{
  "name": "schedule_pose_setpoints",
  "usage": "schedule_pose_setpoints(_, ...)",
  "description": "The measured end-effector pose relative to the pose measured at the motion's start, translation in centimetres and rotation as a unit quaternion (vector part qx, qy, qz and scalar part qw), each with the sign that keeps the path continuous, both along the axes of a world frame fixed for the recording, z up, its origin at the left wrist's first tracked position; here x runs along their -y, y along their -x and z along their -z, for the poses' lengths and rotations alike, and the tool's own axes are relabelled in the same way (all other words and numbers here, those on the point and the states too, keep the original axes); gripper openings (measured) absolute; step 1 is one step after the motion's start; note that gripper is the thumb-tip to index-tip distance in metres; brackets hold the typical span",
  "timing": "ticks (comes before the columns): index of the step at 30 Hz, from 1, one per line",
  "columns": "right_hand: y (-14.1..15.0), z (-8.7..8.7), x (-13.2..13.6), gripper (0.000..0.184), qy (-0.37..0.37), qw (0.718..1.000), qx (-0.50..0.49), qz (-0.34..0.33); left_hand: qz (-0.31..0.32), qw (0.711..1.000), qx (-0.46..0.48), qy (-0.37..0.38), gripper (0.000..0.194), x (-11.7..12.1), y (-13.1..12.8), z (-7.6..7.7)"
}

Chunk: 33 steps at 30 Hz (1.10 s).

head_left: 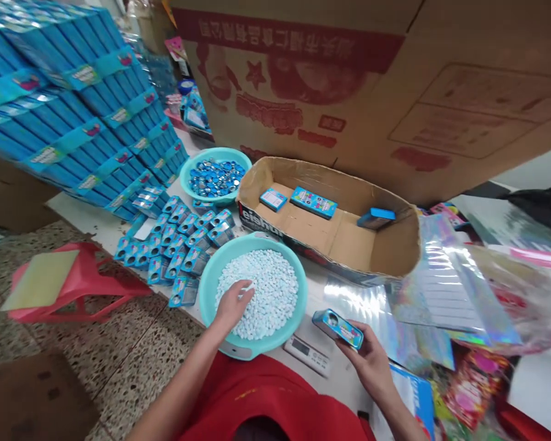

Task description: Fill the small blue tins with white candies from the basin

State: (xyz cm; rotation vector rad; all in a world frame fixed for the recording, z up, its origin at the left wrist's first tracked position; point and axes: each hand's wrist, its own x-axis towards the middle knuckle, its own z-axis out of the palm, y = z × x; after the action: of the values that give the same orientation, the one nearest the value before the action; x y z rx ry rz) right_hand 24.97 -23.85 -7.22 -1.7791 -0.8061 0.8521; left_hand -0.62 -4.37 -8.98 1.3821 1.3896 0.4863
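My left hand [232, 304] reaches into a teal basin [208, 277] full of small pale blue candies [269, 288], fingers curled down into the pile around a small white scoop. My right hand [370, 358] holds a small blue tin [338, 327] by its end, just right of the basin and above a small scale [308, 354]. A shallow cardboard tray [349, 236] behind the basin holds three blue tins [313, 202].
Several open tins [177, 245] lie in rows left of the basin. A second teal bowl [215, 174] holds blue shiny pieces. Stacked blue packs [73, 110] rise at the left, a big carton [371, 79] behind. A red stool [73, 278] stands on the floor. Holographic bags [445, 288] lie to the right.
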Motion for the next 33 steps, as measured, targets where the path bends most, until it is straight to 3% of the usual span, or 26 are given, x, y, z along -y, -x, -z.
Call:
schedule_pose_setpoints(3, 0.3, 2.3, 1.9, 0.038, 0.008, 1.000, 0.014, 0.021, 0.009, 1.000, -0.007, -0.004, 0.039, 0.1, 0.2, 0.2)
schedule_pose_setpoints(6, 1.0, 4.3, 2.2, 0.039, 0.001, 0.999, 0.004, 0.035, 0.015, 1.000, -0.006, 0.003, 0.040, 0.5, 0.0, 0.1)
schedule_pose_setpoints(9, 1.2, 5.4, 2.4, 0.055, 0.003, 0.999, 0.014, 0.031, 0.022, 1.000, -0.011, 0.010, 0.042, 0.7, -0.1, -0.1)
schedule_pose_setpoints(12, 0.4, 5.7, 3.4, 0.068, -0.024, 0.999, 0.023, 0.015, 0.014, 1.000, -0.022, 0.013, 0.043, 0.9, 0.1, 0.0)
schedule_pose_setpoints(18, -1.4, 5.6, 5.3, 0.054, -0.051, 0.998, 0.000, 0.025, 0.007, 1.000, -0.020, 0.019, 0.044, 1.2, 0.6, 0.9)
schedule_pose_setpoints(23, -1.1, 5.7, 5.2, 0.057, -0.058, 0.997, -0.016, 0.046, 0.020, 0.999, -0.027, 0.016, 0.042, 1.2, 0.5, 1.1)
schedule_pose_setpoints(33, -0.7, 5.6, 4.7, 0.064, -0.051, 0.999, 0.018, 0.002, 0.050, 0.997, -0.059, 0.012, 0.044, 1.1, 0.6, 0.9)
